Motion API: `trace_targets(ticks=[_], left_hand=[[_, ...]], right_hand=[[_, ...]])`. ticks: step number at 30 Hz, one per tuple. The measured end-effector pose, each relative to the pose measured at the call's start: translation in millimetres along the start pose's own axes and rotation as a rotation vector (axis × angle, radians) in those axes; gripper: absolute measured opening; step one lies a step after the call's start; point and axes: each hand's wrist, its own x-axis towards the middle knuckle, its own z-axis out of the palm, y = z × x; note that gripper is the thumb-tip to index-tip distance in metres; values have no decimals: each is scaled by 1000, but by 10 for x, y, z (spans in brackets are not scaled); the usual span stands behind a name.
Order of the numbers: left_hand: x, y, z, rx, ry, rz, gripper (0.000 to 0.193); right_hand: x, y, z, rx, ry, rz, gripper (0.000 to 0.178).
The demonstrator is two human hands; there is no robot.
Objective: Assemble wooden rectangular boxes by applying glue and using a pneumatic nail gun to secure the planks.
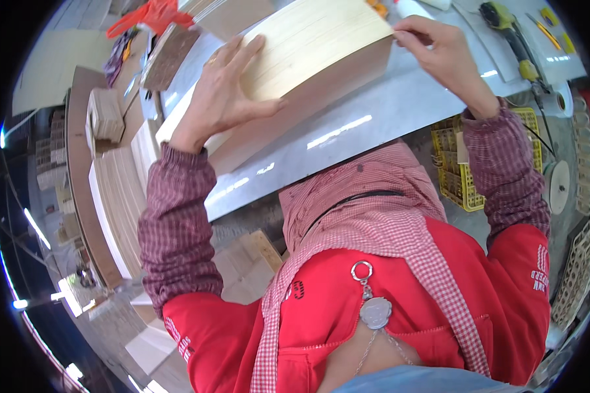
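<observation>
A long, pale wooden block [314, 42] with straight grain lies on a shiny grey tabletop [347, 128]. Whether it is solid or made of stacked boards, I cannot tell. My left hand [226, 95] rests open on its top near the left end, fingers spread and thumb reaching over the near edge. At the block's right corner, my right hand [436, 49] is closed in a pinch, thumb and forefinger on the edge. The remaining fingers of that hand curl in toward the palm.
Stacked boards [118, 203] stand at the left, near a brown block [169, 57] and a red plastic bag [152, 16]. To the right are a yellow-green and black power tool [498, 16], a yellow-handled cutter [548, 36] and a film roll [557, 103]. A yellow crate [462, 190] sits below the table.
</observation>
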Motion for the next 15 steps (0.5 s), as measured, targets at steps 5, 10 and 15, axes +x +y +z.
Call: trace_targets(ticks=[5,10,15], left_hand=[[27,103,-87,-67,-32,-21,101],[58,156,-107,-84,-49,-34,102],[-18,144,-112,-94,-86,10,105]], right_hand=[[-115,191,124,133,107,21,16],[-192,160,175,291,201,14,14],[-350,142,124,371,163,-13,12]])
